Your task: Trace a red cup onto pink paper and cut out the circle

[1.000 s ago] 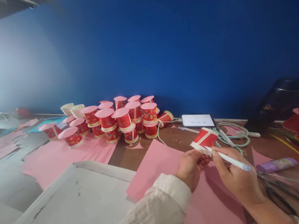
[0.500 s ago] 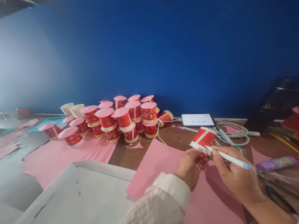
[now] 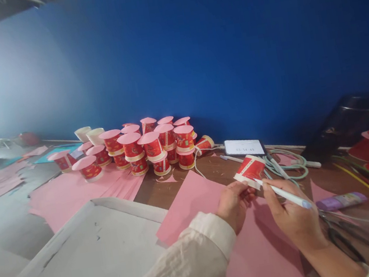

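A blue wall [image 3: 175,56] is standing across twelve o'clock. Near its foot, just past three o'clock, a phone [image 3: 243,147] is showing dark digits on a pale screen, and a pale green cable [image 3: 295,168] is looping beside it. At three, a black object of unclear kind [image 3: 345,126] is resting. A purple glue stick [image 3: 341,201] is lying at four; a shallow white tray [image 3: 69,276] is sitting at eight.
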The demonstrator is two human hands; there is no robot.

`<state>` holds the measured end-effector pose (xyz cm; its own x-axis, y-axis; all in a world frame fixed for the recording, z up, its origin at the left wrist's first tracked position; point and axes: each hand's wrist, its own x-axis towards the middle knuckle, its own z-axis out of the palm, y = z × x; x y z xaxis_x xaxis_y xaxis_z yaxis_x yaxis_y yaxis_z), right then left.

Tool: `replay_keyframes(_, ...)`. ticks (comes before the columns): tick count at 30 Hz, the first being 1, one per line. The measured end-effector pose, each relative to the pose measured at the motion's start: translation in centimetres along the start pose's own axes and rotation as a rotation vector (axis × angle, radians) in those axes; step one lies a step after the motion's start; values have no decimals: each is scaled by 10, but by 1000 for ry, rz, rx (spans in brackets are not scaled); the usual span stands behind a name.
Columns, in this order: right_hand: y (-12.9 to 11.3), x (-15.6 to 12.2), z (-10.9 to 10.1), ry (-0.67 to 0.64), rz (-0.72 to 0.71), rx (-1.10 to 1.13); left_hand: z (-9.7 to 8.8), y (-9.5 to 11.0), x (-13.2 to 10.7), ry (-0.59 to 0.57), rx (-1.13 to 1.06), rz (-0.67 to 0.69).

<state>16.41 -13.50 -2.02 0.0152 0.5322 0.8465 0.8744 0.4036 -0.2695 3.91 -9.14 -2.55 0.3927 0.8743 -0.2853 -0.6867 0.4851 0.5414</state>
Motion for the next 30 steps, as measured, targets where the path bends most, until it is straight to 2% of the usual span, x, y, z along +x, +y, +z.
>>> replay_keyframes(4, -1, 0, -1, 6, 1, -8, 1, -1, 0, -48, -18, 51)
replay_keyframes(7, -2, 1, -1, 5, -2, 2, 1, 0, -1, -96, -41, 36)
replay_keyframes(14, -3, 2, 0, 7, 14, 4, 3, 3, -2, -39, -66, -28)
replay_keyframes(30, -2, 0, 0, 1, 18, 7, 1, 2, -1, -44, -73, 3)
